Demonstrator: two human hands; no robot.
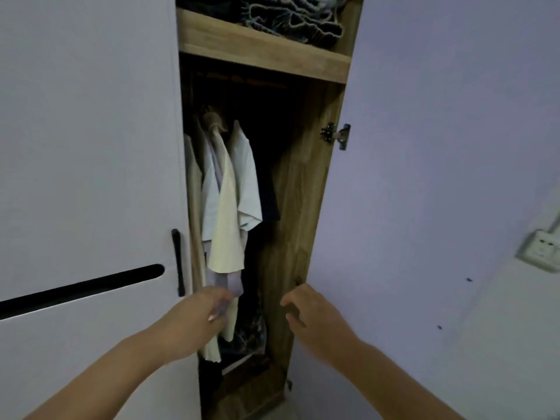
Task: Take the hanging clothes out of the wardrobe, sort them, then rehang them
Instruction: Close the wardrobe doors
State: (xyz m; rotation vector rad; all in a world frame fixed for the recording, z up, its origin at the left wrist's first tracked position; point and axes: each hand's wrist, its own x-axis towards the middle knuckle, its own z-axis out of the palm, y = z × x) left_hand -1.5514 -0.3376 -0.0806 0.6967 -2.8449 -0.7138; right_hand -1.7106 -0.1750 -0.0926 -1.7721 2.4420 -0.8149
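The wooden wardrobe [306,207] stands open in a narrow gap. Several pale garments hang inside on its left: a cream shirt [225,225], a light blue-white shirt [247,177] and a lilac piece [233,283] below them. A dark garment [269,192] hangs behind in shadow. My left hand [200,319] reaches in at the lower hems and its fingers curl round the lilac and cream cloth. My right hand [312,313] hovers beside the wardrobe's right panel, fingers loosely curled and holding nothing. The hanging rail is lost in the dark.
A white door [91,147] with a black handle [177,262] is at the left. The open right door [454,147] hangs on a metal hinge [336,135]. Folded knitwear [291,19] lies on the top shelf. A wall socket [542,253] is at the right.
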